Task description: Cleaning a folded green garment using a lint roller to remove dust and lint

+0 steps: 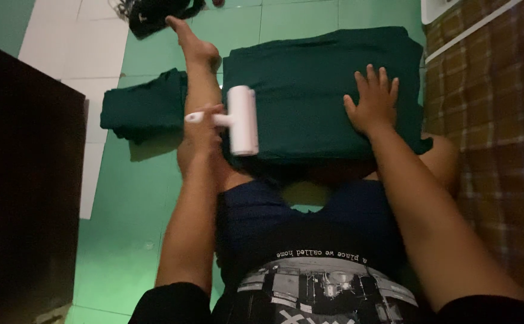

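A folded dark green garment lies across my lap and legs. My left hand grips the handle of a white lint roller, whose roller head rests on the garment's left edge. My right hand lies flat on the right part of the garment, fingers spread, holding nothing. My left leg and foot stretch out over the green floor.
A second folded dark green cloth lies on the floor to the left. A dark bundle sits at the top near my foot. A dark cabinet stands at left, and a brown plaid surface at right.
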